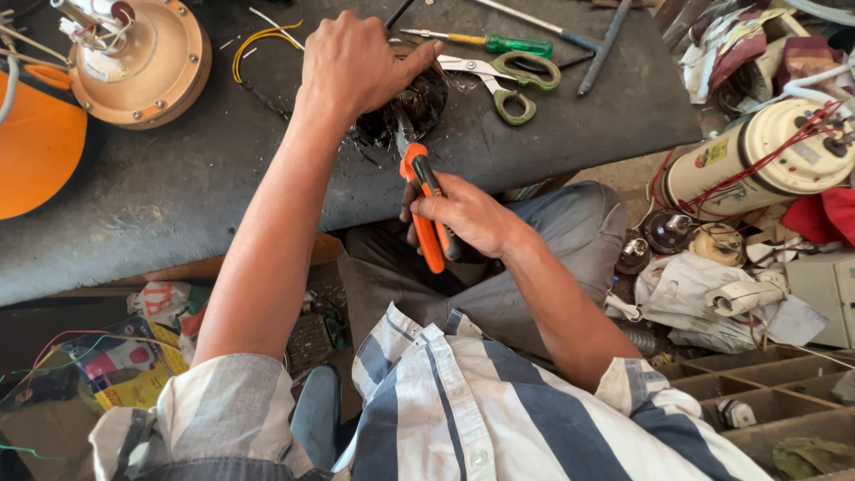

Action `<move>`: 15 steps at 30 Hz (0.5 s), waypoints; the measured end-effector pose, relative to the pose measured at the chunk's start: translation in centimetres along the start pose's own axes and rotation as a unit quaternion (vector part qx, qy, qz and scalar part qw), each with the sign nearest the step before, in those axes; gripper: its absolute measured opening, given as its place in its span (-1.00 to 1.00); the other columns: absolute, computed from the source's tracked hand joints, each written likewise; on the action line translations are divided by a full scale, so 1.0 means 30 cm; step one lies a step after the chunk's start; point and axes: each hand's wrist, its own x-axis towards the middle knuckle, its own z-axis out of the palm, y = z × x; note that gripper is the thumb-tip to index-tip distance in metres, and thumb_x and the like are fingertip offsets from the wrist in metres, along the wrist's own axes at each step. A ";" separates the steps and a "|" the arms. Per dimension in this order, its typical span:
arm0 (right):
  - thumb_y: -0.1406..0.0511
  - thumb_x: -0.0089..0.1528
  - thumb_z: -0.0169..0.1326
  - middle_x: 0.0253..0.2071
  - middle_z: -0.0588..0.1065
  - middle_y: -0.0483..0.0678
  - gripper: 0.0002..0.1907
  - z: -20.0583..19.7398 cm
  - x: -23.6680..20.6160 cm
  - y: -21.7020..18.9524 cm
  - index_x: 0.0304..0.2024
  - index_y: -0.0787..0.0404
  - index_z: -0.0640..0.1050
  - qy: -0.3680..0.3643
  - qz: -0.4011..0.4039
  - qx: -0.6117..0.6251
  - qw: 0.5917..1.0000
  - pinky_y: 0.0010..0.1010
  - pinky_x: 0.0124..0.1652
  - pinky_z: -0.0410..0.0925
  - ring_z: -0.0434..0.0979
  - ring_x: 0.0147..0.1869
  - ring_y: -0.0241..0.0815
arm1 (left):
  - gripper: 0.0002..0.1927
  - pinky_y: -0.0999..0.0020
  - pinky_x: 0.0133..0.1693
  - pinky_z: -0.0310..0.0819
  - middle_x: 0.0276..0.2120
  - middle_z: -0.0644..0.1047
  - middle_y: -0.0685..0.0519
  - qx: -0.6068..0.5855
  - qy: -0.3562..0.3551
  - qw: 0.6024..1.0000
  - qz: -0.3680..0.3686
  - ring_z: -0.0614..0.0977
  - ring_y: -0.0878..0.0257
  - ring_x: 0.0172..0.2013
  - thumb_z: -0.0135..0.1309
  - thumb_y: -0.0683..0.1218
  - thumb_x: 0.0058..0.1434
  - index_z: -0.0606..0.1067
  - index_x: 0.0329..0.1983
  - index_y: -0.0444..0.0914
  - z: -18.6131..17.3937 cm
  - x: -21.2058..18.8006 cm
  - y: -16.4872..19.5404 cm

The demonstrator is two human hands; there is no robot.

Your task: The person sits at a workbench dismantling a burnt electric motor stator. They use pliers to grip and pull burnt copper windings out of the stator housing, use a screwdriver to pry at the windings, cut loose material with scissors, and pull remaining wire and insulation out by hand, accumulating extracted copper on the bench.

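Two hands: both busy at the edge of the dark bench (178, 187).
Left hand (356, 62): fingers curled down over a dark wound coil (419, 102), pinning it to the bench.
Right hand (463, 214): closed around orange-handled pliers (426, 209), nose up at the coil's near edge.
Nearby: green-handled scissors (508, 80) and a green screwdriver (499, 41) just beyond the coil.
Risk: I'd say the pliers' nose could slip off the thin wire and nick the left fingers, since they sit so close.
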 end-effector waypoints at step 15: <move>0.21 0.24 -0.11 0.34 0.37 0.39 -0.49 -0.037 -0.068 0.086 0.22 0.26 0.43 -0.086 -0.021 0.392 0.916 0.10 0.28 0.34 0.50 0.34 0.25 | -0.12 0.05 -0.50 0.55 -0.69 0.53 -0.24 0.024 0.017 0.999 0.023 0.64 -0.14 -0.59 0.10 0.54 0.27 0.64 -0.55 -0.38 0.003 -0.024 0.022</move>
